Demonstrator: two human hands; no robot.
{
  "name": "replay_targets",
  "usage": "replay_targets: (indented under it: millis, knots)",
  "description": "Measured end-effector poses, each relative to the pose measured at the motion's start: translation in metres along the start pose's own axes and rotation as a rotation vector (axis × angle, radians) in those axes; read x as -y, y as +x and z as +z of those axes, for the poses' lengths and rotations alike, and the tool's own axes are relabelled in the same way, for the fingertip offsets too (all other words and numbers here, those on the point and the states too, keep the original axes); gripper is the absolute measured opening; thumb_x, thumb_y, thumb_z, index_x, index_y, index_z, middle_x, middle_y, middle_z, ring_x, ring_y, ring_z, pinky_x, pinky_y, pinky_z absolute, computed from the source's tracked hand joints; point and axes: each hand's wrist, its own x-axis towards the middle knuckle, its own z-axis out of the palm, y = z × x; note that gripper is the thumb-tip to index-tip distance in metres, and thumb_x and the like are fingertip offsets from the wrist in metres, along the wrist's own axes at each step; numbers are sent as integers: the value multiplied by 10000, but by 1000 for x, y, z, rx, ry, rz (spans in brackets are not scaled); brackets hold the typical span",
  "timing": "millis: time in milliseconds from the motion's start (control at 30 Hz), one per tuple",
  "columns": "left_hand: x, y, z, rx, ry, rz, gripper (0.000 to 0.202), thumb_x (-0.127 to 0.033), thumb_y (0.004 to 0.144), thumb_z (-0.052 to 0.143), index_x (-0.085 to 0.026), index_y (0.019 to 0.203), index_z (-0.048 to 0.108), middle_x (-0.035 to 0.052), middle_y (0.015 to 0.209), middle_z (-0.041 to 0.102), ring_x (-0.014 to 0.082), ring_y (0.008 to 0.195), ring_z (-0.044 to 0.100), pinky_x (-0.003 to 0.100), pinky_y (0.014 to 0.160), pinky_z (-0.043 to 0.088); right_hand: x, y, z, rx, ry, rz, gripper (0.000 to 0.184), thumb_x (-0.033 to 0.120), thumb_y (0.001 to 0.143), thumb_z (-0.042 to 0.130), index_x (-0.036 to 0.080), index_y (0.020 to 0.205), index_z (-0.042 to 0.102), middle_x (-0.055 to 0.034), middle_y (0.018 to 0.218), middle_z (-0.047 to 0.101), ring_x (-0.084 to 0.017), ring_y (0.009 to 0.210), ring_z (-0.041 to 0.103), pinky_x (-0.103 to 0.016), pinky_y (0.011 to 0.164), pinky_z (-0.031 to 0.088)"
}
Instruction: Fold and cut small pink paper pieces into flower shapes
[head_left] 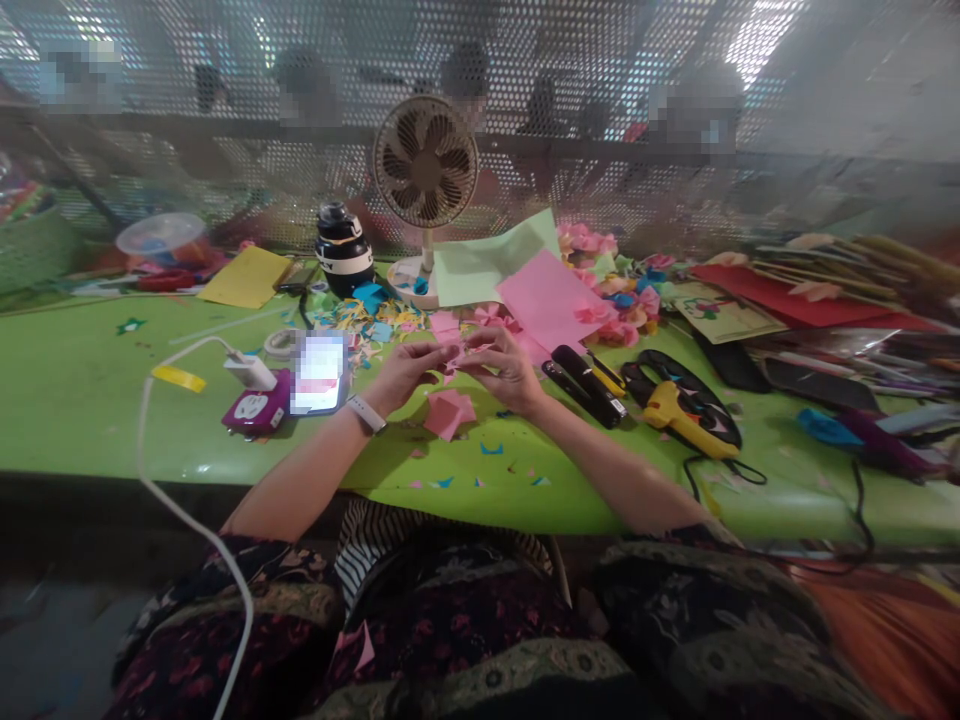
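Both hands meet above the green table (247, 450), fingertips pinched on a small pink paper piece (451, 362) between them. My left hand (409, 372), with a white watch band at the wrist, grips it from the left. My right hand (504, 368) holds its other side; the piece's exact shape is partly hidden by the fingers. Just below them lie folded pink paper squares (448, 412). Behind the hands, pink paper sheets (551, 300) and a pale green sheet (487, 262) lean over paper scraps.
A black stapler (585, 388) and a yellow glue gun (686, 420) lie to the right. At left are a phone (321, 375), a purple power adapter (255, 408) and a white cable (146, 420). Behind stand a black bottle (343, 250), a fan (426, 165) and paper flowers (622, 295).
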Motion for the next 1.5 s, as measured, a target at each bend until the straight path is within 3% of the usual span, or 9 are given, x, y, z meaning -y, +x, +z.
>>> replay_targets:
  millis: [233,533,733,867,1000,1133,1233,1500]
  knots:
    - [1,2,3,-40,17,28,485,-554,531,940,-180,795,779,22,727,709,81,571,568,225,543,449,1,3,-1,1,-63,33,74,337,910,738,302,959,780,-73,1191,600,-267,1189,583,-524,1053,526]
    - [2,1,3,-11,24,50,470,-557,549,931,-181,774,763,16,721,699,83,577,576,224,550,457,-1,3,0,8,-27,40,111,295,892,762,317,999,779,-64,1246,605,-249,1196,592,-494,1047,547]
    - [5,1,4,-13,24,73,464,-553,592,918,-174,820,778,19,703,706,88,589,604,225,575,480,1,2,2,-22,75,-2,101,363,932,714,304,899,790,-62,1187,630,-243,1168,606,-493,1016,557]
    - [8,1,5,-6,40,88,524,-583,587,905,-168,883,786,43,772,743,122,645,662,266,643,544,5,3,5,-80,129,80,231,481,914,713,259,881,767,-89,1158,646,-247,1125,629,-446,908,595]
    - [9,1,6,3,47,105,547,-577,603,898,-166,947,790,46,811,759,138,681,691,293,689,583,8,4,9,-101,164,249,379,600,861,723,223,827,714,-102,1142,672,-241,1070,647,-386,813,596]
    - [7,0,6,47,70,138,522,-563,655,875,-148,955,777,51,829,760,147,706,703,313,714,610,9,3,10,-86,338,385,473,674,811,728,207,866,676,-74,957,711,-202,868,683,-374,789,592]
    - [6,-1,5,78,77,155,467,-531,707,843,-143,959,773,53,832,758,164,755,716,320,734,623,8,4,10,-89,410,424,499,678,773,761,200,887,673,-57,859,714,-194,784,682,-366,753,590]
    - [6,-5,6,91,98,172,362,-471,786,761,-152,953,791,67,875,760,177,784,725,344,763,640,7,4,8,-77,406,441,500,680,770,762,202,883,664,-57,833,712,-187,736,678,-362,703,599]
